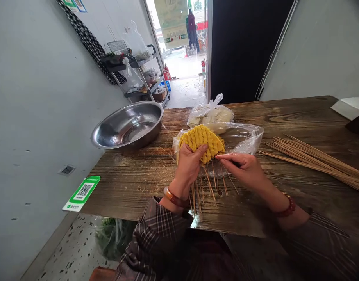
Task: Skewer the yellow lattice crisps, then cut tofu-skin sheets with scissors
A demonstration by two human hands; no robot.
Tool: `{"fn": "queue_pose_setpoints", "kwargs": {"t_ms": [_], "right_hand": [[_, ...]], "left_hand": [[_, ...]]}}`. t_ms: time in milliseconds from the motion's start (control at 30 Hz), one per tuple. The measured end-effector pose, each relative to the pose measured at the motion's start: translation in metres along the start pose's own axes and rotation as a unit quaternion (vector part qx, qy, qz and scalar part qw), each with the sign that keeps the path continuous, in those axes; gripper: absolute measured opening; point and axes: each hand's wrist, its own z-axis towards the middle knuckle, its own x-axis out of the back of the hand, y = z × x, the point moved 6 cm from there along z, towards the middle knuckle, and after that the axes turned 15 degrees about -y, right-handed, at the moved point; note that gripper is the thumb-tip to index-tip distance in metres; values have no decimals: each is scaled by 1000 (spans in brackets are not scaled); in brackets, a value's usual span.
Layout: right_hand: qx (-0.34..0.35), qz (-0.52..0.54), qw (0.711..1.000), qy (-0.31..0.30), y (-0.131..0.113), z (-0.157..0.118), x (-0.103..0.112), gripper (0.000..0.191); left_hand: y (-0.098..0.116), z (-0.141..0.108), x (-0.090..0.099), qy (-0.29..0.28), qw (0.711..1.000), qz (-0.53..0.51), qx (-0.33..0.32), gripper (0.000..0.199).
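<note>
- Yellow scored food (201, 137), over the plastic bag (251, 136) on the table (132, 171): gripped by the left hand (189, 162), thumb on top, apparently for steadiness.
- Right hand (242, 166): fingertips pinched together at the food's right edge; what lies between them cannot be told.
- Loose skewers (318, 159): at right, presumably for easy reach.

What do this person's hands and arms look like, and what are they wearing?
The left hand and right hand are ungloved. On the left is a glossy amber-brown bangle; on the right, a dark red bracelet that looks beaded, with gold-coloured bits. The sleeves are dark plaid with paler lines.
</note>
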Motion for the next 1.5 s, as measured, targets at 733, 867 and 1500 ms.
{"fn": "queue_pose_setpoints", "kwargs": {"t_ms": [733,867,1500], "right_hand": [[-32,-27,999,18,7,0,-6,19],[-35,-35,999,15,5,1,-6,20],[-43,-15,999,-11,10,-5,-5,16]], "left_hand": [[-9,-3,-6,-19,1000,-11,5,40],[-11,-4,-8,-21,1000,-19,11,40],[1,-1,0,-1,992,-126,-11,38]]}}
